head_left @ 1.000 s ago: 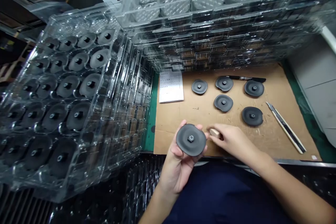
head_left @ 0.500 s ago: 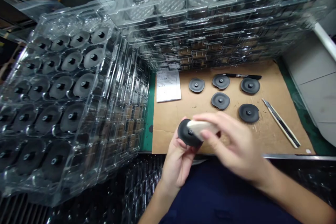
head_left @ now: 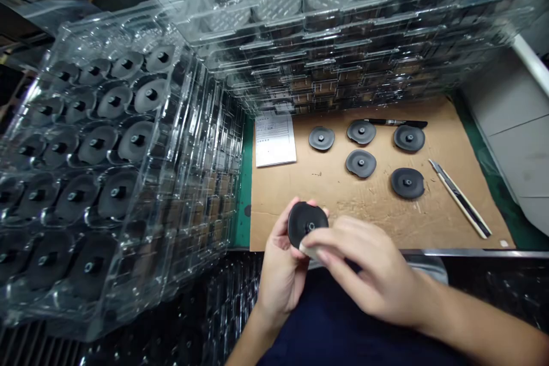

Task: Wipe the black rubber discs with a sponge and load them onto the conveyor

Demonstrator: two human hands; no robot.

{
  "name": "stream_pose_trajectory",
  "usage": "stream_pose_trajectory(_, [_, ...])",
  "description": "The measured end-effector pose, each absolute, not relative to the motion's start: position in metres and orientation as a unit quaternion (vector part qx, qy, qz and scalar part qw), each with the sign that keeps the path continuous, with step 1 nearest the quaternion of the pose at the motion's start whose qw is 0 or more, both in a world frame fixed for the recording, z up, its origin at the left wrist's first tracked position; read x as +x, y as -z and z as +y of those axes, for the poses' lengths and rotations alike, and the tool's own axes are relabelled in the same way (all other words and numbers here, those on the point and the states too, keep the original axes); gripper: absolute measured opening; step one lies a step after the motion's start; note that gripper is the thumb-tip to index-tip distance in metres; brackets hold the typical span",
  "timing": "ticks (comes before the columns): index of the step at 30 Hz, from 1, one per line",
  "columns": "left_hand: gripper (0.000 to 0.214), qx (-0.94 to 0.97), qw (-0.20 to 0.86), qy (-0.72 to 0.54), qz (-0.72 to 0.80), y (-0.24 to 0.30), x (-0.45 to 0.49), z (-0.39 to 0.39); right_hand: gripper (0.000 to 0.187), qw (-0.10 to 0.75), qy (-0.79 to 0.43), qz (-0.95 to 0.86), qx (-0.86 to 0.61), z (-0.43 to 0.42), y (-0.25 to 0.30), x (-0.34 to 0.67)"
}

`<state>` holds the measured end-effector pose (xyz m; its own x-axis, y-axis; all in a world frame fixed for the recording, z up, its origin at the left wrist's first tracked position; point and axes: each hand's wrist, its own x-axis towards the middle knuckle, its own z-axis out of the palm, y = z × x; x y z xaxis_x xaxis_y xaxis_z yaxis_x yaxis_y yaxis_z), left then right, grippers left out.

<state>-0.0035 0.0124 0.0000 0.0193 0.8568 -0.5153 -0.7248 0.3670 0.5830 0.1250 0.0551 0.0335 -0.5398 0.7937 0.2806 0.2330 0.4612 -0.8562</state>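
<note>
A round black part [head_left: 302, 218] with a small raised stub at its centre is gripped at its edge by my left hand [head_left: 281, 266], its dished face turned up. My right hand [head_left: 369, 266] is closed on a small whitish pad [head_left: 309, 251], mostly hidden under the fingers, which touches the part's lower edge. Beyond my hands, several similar black parts lie on the cardboard sheet, one black part [head_left: 361, 163] nearest the middle and another black part [head_left: 407, 183] to the right.
Stacked clear trays [head_left: 141, 183] with black parts stand at left; more clear trays [head_left: 343, 28] rise at the back. On the cardboard [head_left: 334, 189] lie a paper slip [head_left: 275, 146], a black pen [head_left: 397, 123] and a utility knife [head_left: 461, 200]. A grey bin wall [head_left: 497, 126] borders the right.
My right hand has moved the whitish pad down from the part's upper right to its lower edge. The part has tilted in my left hand, showing more of its face.
</note>
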Motion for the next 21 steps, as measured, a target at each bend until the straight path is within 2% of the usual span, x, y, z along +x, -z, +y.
stream_pose_trajectory(5, [0.048, 0.082, 0.716, -0.547, 0.426, -0.005, -0.002, 0.014, 0.023, 0.389, -0.343, -0.784, -0.342, 0.061, -0.035, 0.124])
stream_pose_trajectory(8, [0.050, 0.087, 0.719, -0.549, 0.418, -0.008, -0.006, 0.014, 0.023, 0.348, -0.371, -0.808, -0.297, 0.055, -0.032, 0.137])
stream_pose_trajectory(10, [0.053, 0.086, 0.719, -0.552, 0.412, -0.008, -0.008, 0.013, 0.022, 0.312, -0.378, -0.811, -0.320, 0.050, -0.030, 0.149])
stream_pose_trajectory(14, [0.048, 0.065, 0.731, -0.548, 0.402, -0.007, -0.005, 0.012, 0.023, 0.297, -0.284, -0.811, -0.416, 0.058, -0.035, 0.155])
stream_pose_trajectory(17, [0.042, 0.039, 0.749, -0.537, 0.387, -0.009, -0.003, 0.010, 0.027, 0.311, -0.225, -0.863, -0.330, 0.077, -0.038, 0.148])
stream_pose_trajectory(19, [0.044, 0.027, 0.760, -0.526, 0.381, -0.009, -0.004, 0.008, 0.031, 0.310, -0.252, -0.884, -0.243, 0.088, -0.038, 0.144])
stream_pose_trajectory(21, [0.045, 0.018, 0.771, -0.505, 0.388, -0.008, -0.005, 0.006, 0.029, 0.284, -0.283, -0.882, -0.245, 0.091, -0.037, 0.141])
